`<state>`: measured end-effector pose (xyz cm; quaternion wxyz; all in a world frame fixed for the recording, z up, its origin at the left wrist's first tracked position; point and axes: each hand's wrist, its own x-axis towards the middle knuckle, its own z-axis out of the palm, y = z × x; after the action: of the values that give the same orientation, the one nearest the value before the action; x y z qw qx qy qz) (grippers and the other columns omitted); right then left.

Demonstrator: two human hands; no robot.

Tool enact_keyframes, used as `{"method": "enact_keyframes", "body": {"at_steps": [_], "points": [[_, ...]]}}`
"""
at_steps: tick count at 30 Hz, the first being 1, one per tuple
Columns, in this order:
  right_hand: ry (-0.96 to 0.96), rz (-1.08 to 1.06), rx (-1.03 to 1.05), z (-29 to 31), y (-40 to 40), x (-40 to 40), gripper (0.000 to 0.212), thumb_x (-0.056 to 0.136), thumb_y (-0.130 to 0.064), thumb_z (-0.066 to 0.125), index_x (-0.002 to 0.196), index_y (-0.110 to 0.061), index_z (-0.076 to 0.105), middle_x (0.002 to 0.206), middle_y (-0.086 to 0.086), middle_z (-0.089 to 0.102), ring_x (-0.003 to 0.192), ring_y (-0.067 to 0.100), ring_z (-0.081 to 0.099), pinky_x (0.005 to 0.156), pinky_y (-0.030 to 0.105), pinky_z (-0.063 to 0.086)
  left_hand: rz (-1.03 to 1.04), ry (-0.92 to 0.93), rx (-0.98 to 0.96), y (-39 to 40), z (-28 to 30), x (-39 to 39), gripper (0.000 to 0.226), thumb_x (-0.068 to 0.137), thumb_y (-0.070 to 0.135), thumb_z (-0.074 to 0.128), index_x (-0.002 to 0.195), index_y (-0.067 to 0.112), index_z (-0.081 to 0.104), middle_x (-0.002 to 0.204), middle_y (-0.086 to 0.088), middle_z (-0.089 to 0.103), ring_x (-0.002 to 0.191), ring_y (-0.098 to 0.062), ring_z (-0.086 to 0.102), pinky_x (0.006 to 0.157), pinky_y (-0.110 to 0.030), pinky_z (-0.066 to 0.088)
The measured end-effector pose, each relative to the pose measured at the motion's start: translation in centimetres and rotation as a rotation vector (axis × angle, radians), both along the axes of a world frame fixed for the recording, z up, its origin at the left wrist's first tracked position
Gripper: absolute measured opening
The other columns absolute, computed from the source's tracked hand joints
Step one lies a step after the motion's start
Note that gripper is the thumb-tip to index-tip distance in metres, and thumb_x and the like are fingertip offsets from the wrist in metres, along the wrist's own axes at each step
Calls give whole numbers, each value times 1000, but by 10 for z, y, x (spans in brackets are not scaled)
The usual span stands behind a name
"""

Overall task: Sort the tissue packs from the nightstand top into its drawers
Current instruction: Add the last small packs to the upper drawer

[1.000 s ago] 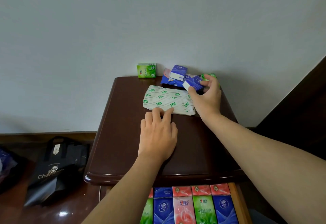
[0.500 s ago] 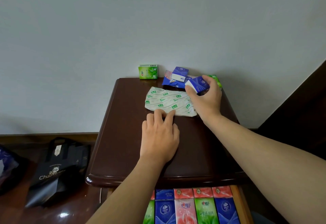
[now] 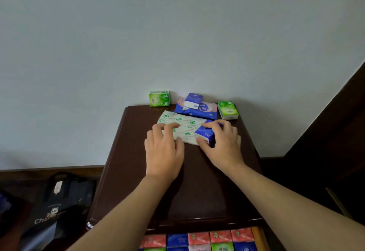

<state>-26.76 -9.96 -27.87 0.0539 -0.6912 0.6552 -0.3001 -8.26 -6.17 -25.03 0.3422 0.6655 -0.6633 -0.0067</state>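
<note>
While the right hand (image 3: 221, 142) pinches a small blue pack (image 3: 205, 134) between thumb and fingers, at about 3 o'clock of the white soft pack (image 3: 181, 125), the left hand (image 3: 164, 148) rests on that pack's 8 o'clock corner, fingers nearly straight. Both packs look light and squashy, with slick film, so a grip across the short sides seems safest. 4 more packs wait at the nightstand (image 3: 197, 181) top's 12 o'clock edge; the open drawer (image 3: 256, 239) sits at 6 o'clock.
</note>
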Motion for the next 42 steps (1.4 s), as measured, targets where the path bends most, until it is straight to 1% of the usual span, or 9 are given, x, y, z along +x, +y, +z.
{"method": "enact_keyframes", "body": {"at_steps": [6,12,18,22,25,30,36,39,42], "points": [[22,6,-14,-4,-4,-1,49,88,-60,64,133,-46,50,139,-11,40,123,16,43,104,40,39,19,66,23,-95,36,-36,36,97,29,57,132,22,59,128,-7,52,116,-28,48,92,-37,36],[3,21,-28,-8,-4,-3,52,89,-57,68,135,-43,48,144,-9,41,127,13,42,106,38,42,-4,-130,352,-158,34,-68,68,98,57,54,155,25,33,148,-13,46,138,-35,38,111,-47,33],[11,19,-20,-7,-5,-3,53,88,-57,68,135,-43,46,144,-9,40,128,12,41,106,37,41,35,-92,293,-156,32,-66,64,97,31,63,152,16,34,147,-13,48,138,-35,38,111,-46,34],[3,30,-24,-2,-4,-3,52,86,-53,70,132,-42,49,139,-8,42,123,15,44,103,38,42,-60,154,133,-114,47,-42,76,90,17,68,156,11,31,145,-14,47,132,-32,44,111,-42,40],[-153,57,-55,9,3,-1,50,83,-37,81,127,-33,58,135,-3,44,122,20,46,105,36,43,-90,390,140,-57,55,-15,86,84,16,76,156,13,30,142,-8,44,118,-18,54,95,-29,50],[-484,7,-133,31,45,-2,46,82,-11,84,123,-15,65,135,11,41,128,21,48,116,37,39,-117,500,195,63,49,19,100,77,16,81,154,46,24,123,8,39,87,-3,60,69,4,42],[-626,104,-59,44,162,14,25,83,-24,87,101,-20,70,123,1,53,111,-6,57,96,3,40,-125,717,275,185,26,37,62,79,13,81,120,50,53,120,5,40,89,2,64,81,-10,53],[-722,162,135,36,223,27,40,83,-29,87,114,-33,62,118,-11,61,104,3,67,89,19,55,-91,880,343,232,7,43,53,81,25,85,118,47,54,109,12,65,84,-10,73,64,-31,63],[-842,124,371,22,264,43,63,77,-32,93,128,-37,56,105,-15,73,95,0,72,76,19,60,-8,976,326,265,-9,54,51,78,29,91,111,47,57,104,23,68,89,-8,75,61,-30,62]]}}
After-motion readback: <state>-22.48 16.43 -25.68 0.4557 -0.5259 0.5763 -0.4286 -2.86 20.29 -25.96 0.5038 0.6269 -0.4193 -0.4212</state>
